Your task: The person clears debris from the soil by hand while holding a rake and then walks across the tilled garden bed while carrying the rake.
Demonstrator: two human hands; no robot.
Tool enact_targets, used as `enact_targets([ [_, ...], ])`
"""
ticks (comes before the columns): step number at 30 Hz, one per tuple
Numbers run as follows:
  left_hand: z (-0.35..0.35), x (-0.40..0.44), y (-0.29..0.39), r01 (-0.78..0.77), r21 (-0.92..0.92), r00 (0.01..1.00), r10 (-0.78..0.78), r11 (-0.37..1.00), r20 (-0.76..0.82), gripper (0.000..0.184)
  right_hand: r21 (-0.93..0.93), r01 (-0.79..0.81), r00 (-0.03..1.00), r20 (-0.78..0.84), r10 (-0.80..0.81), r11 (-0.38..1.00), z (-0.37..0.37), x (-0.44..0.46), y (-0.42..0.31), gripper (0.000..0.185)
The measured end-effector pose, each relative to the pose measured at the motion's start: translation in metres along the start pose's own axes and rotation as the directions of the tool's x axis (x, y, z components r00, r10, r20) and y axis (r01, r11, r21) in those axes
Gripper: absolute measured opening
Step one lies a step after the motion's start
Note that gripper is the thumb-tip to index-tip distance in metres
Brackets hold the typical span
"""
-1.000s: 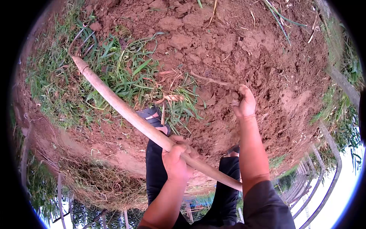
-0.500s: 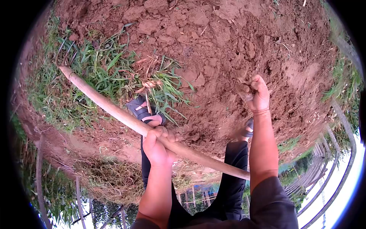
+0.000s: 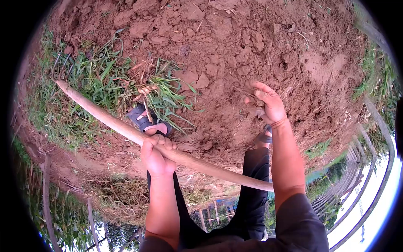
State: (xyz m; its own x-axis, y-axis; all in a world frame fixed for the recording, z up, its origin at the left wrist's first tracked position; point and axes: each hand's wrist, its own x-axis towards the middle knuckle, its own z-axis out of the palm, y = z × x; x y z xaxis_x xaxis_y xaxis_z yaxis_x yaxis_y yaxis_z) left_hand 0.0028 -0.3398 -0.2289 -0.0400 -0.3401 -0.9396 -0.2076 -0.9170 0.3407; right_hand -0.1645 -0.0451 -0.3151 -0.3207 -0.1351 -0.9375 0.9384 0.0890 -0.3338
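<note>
My left hand (image 3: 157,156) is wrapped round the long wooden handle (image 3: 201,166) of a pronged tool. The handle slants from my right leg up to the far left, where thin dark metal prongs (image 3: 63,67) rest among the grass. Over the loose soil, my right hand (image 3: 270,104) has its fingers apart and partly curled. Brown bits lie at its fingertips, and I cannot tell whether they are soil or plant. A heap of pulled grass (image 3: 166,90) with pale roots lies beside my left sandal (image 3: 142,119).
Reddish, cloddy soil (image 3: 210,50) spreads ahead of me. Green grass (image 3: 100,75) covers the left side. Dry plant matter (image 3: 126,195) is piled behind my feet. My right sandal (image 3: 266,135) stands on the soil. Curved poles (image 3: 380,126) rise at the right edge.
My right hand has moved slightly left and its fingers have spread from a closed grip. My left hand and the tool sit a little farther left in view.
</note>
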Motion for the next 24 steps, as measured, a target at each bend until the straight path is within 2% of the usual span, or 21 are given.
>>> enact_targets([
  [2,0.001,-0.001,-0.002,0.001,-0.022,1.0,-0.001,1.0,-0.002,0.022,-0.279,0.017,0.986,-0.156,-0.063,0.96,-0.019,0.01,0.013,0.036],
  [3,0.0,-0.001,-0.002,-0.008,-0.006,1.0,0.008,1.0,0.009,0.022,-0.661,-0.053,0.942,-0.281,-0.182,0.748,-0.027,0.018,0.02,0.033],
  [4,-0.002,0.0,-0.003,-0.021,0.007,0.999,0.021,1.0,0.025,0.022,-0.661,-0.049,0.937,-0.291,-0.196,0.748,-0.035,0.025,0.018,0.033],
  [7,-0.008,0.001,-0.006,-0.016,0.003,0.999,0.016,1.0,0.034,0.022,-0.513,0.081,0.815,-0.459,-0.353,0.855,-0.048,0.043,0.004,0.032],
  [8,-0.008,0.002,-0.006,-0.019,0.003,0.999,0.019,1.0,0.036,0.022,-0.512,0.079,0.813,-0.463,-0.352,0.855,-0.051,0.06,0.001,0.032],
  [9,-0.012,0.004,-0.008,-0.025,0.01,0.999,0.025,1.0,0.04,0.023,-0.6,0.094,0.735,-0.497,-0.462,0.795,-0.056,0.083,0.0,0.032],
  [11,-0.008,0.0,-0.009,-0.04,0.025,0.999,0.039,0.999,0.031,0.024,-0.68,0.103,0.645,-0.51,-0.569,0.726,-0.052,0.099,-0.008,0.031],
  [13,-0.008,-0.001,-0.009,-0.048,0.033,0.999,0.047,0.998,0.019,0.024,-0.773,-0.208,0.735,-0.528,-0.426,0.599,-0.031,0.099,-0.029,0.033],
  [14,-0.009,0.001,-0.009,-0.048,0.033,0.999,0.048,0.998,0.019,0.024,-0.773,-0.208,0.735,-0.528,-0.426,0.599,-0.021,0.094,-0.032,0.033],
  [15,-0.011,0.002,-0.01,-0.055,0.032,0.998,0.054,0.998,0.024,0.024,-0.551,-0.037,0.801,-0.516,-0.305,0.834,-0.017,0.09,-0.027,0.03],
  [16,-0.014,0.002,-0.011,-0.058,0.032,0.998,0.057,0.998,0.027,0.024,-0.239,0.095,0.868,-0.456,-0.198,0.966,-0.014,0.085,-0.024,0.027],
  [17,-0.015,0.002,-0.012,-0.053,0.03,0.998,0.053,0.998,0.024,0.024,-0.276,0.242,0.865,-0.373,-0.336,0.93,-0.024,0.086,-0.013,0.022],
  [18,-0.015,0.002,-0.012,-0.049,0.032,0.999,0.049,0.998,0.019,0.024,-0.28,0.242,0.865,-0.371,-0.337,0.929,-0.028,0.074,-0.017,0.022],
  [20,-0.015,0.003,-0.012,-0.045,0.03,0.999,0.045,0.999,0.011,0.023,0.162,0.301,0.936,-0.239,-0.259,0.94,-0.034,0.032,-0.025,0.016],
  [22,-0.013,0.003,-0.012,-0.038,0.028,0.999,0.038,0.999,0.008,0.023,0.355,0.352,0.936,-0.126,-0.329,0.866,-0.071,0.016,-0.012,0.014],
  [24,-0.013,0.002,-0.012,-0.04,0.03,0.999,0.04,0.999,0.011,0.023,0.404,0.402,0.913,-0.241,-0.329,0.821,-0.068,-0.017,-0.015,0.013],
])
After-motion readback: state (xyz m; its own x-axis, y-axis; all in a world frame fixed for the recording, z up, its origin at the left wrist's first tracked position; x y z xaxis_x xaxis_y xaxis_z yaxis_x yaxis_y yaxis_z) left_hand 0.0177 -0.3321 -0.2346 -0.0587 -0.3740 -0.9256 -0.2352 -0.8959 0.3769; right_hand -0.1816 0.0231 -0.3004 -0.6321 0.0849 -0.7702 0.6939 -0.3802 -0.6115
